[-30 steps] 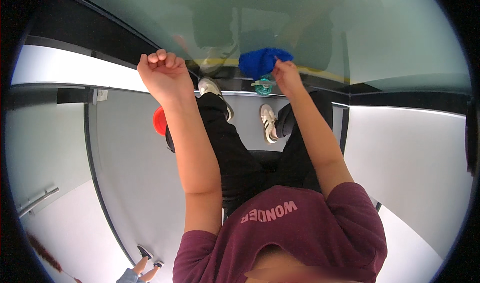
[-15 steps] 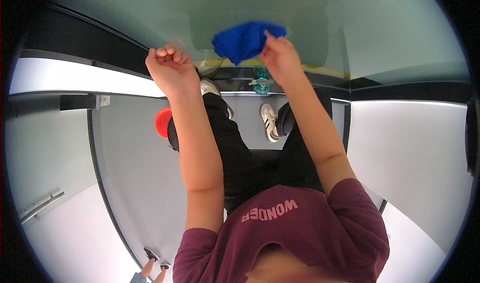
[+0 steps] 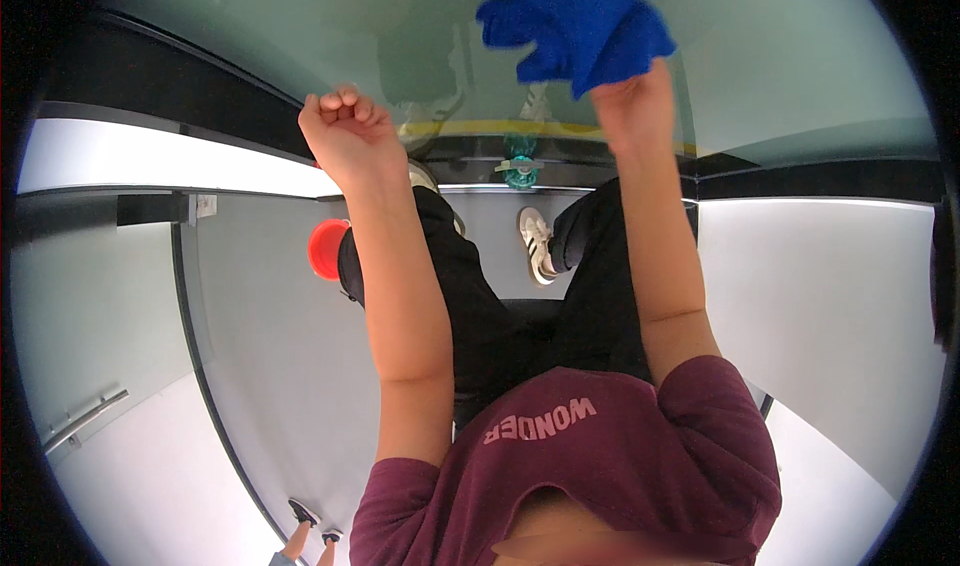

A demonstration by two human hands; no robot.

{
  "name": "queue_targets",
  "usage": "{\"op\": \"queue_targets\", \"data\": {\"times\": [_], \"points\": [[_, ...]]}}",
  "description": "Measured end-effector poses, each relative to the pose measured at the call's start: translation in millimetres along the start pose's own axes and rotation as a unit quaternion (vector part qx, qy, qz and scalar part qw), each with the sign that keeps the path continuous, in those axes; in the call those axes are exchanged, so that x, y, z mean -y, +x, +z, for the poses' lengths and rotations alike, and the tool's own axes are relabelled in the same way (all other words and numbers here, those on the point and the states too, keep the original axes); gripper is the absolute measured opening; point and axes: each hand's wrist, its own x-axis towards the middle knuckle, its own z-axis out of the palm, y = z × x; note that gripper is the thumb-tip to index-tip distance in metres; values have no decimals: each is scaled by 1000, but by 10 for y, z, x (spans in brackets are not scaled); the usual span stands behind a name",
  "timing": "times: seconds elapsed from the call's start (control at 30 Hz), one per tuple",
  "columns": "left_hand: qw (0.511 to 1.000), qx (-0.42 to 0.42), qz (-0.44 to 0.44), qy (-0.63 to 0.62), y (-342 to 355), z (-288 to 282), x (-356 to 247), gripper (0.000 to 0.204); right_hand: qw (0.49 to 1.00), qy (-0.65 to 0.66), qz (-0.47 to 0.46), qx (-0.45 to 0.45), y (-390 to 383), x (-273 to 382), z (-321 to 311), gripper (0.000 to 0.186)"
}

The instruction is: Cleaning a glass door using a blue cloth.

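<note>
A bright blue cloth (image 3: 585, 36) is gripped at its lower right edge by my right hand (image 3: 637, 111), its folds spread against or just before the greenish glass panel (image 3: 300, 36). Whether the cloth presses flat on the glass I cannot tell. My left hand (image 3: 352, 138) is raised at the left, by the black frame (image 3: 200, 86). Its fingers curl loosely toward the palm, and nothing shows in them.
Low between my feet is a teal, see-through object (image 3: 520, 173), its kind unclear. A red bucket (image 3: 327, 249) stands by my left leg. A door handle (image 3: 88, 419) is at far left. Another person's feet (image 3: 303, 512) show at lower left.
My right hand has moved right and upward across the glass, carrying the blue cloth, which is now more spread out. My left hand has shifted slightly right, still curled.
</note>
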Motion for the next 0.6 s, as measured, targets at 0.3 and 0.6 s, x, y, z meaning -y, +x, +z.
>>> {"op": "queue_targets", "data": {"times": [0.3,0.6], "points": [[1000,8,-8,3,-11,24,44,23,948,-126,251,-153,-426,-1012,-1397,8],[1000,8,2,13,-27,49,45,21,929,30,307,-207,-618,-707,-1050,18]]}}
